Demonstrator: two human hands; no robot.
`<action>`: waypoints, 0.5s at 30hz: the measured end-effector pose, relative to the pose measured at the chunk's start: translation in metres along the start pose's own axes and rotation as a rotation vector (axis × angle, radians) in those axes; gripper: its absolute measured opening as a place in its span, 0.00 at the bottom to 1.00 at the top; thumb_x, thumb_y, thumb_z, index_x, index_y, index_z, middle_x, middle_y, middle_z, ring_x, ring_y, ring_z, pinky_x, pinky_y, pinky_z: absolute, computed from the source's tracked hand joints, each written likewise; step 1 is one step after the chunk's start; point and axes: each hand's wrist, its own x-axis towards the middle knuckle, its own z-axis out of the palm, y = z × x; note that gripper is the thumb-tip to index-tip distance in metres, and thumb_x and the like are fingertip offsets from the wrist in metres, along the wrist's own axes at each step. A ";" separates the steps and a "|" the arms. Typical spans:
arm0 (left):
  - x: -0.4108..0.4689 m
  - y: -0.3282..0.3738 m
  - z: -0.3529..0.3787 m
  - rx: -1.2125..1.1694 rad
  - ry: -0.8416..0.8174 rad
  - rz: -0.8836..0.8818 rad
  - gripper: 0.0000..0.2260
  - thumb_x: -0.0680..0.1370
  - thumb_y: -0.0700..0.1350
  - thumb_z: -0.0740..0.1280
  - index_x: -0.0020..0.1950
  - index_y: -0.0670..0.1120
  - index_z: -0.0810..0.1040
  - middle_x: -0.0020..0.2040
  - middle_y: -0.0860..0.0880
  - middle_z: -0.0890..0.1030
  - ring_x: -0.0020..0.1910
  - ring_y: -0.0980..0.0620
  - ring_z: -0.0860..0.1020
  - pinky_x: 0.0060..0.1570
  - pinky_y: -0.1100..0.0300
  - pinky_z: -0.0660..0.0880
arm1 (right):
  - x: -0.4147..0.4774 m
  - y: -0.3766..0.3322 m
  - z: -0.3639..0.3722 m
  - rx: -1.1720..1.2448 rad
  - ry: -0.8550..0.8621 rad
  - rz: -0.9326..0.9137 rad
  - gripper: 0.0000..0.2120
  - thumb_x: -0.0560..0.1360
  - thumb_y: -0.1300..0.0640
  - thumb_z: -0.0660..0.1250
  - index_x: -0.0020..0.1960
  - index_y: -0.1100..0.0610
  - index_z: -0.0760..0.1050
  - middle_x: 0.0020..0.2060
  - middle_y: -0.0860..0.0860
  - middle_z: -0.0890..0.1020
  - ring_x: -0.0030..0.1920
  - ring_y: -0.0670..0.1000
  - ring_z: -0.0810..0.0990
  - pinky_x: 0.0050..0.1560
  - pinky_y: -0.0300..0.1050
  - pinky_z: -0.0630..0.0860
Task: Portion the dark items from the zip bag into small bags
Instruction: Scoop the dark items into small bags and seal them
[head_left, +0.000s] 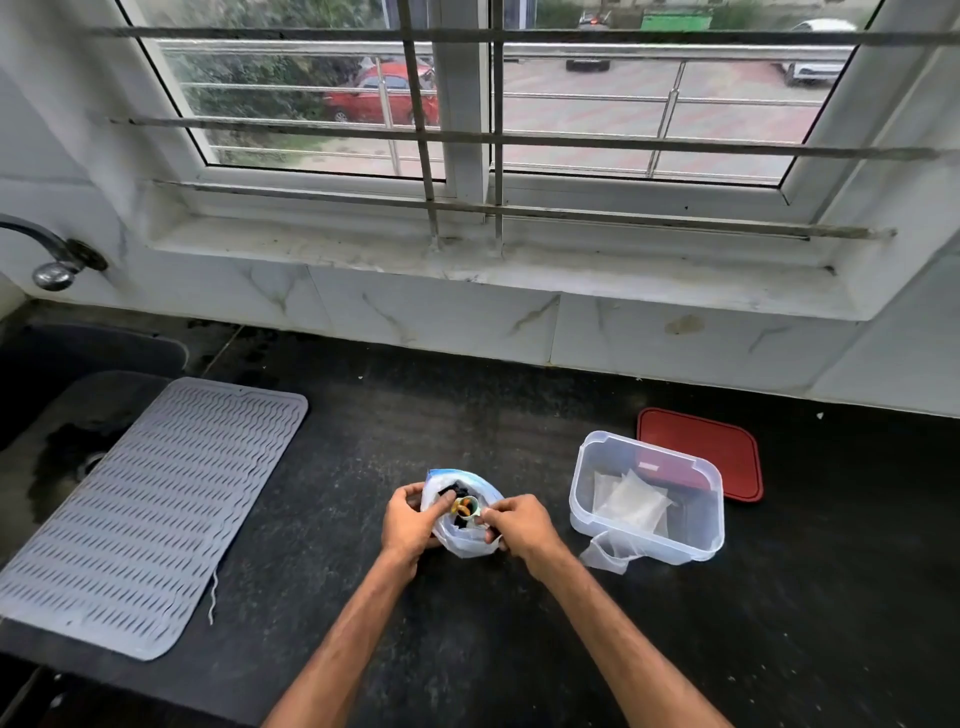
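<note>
A clear zip bag (464, 543) with a blue seal strip stands open on the black counter, low in the middle of the head view. Dark items (453, 490) fill its mouth. My left hand (408, 522) grips the bag's left side. My right hand (519, 525) pinches the handle of a small scoop (466, 507) that sits in the bag's mouth; its bowl looks yellowish inside. Small clear bags (631, 501) lie in a clear plastic container (647, 543) to the right. One more small bag (608, 551) hangs over the container's front rim.
A red lid (727, 447) lies behind the container. A grey ribbed drying mat (150, 514) covers the counter's left part, beside a dark sink (62, 415) with a tap (52, 260). A barred window and its sill run along the back wall.
</note>
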 end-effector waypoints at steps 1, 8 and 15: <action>0.001 0.000 0.000 0.007 -0.003 0.011 0.22 0.70 0.44 0.78 0.60 0.42 0.73 0.52 0.45 0.81 0.49 0.45 0.83 0.42 0.45 0.83 | -0.002 -0.001 -0.003 -0.001 -0.016 0.004 0.07 0.76 0.59 0.67 0.46 0.59 0.84 0.28 0.50 0.81 0.24 0.42 0.72 0.28 0.35 0.69; -0.004 0.002 0.000 0.107 0.079 0.143 0.18 0.76 0.51 0.71 0.61 0.44 0.75 0.57 0.45 0.80 0.57 0.47 0.80 0.59 0.50 0.77 | -0.016 -0.006 -0.025 0.085 -0.120 0.034 0.10 0.79 0.59 0.64 0.50 0.62 0.83 0.31 0.52 0.79 0.25 0.44 0.68 0.22 0.33 0.60; -0.061 0.017 0.017 0.225 0.496 0.738 0.11 0.77 0.41 0.65 0.59 0.48 0.73 0.57 0.54 0.74 0.55 0.51 0.75 0.52 0.48 0.76 | -0.042 -0.014 -0.055 0.192 -0.140 -0.067 0.09 0.79 0.59 0.65 0.49 0.62 0.82 0.29 0.50 0.78 0.22 0.43 0.67 0.20 0.33 0.58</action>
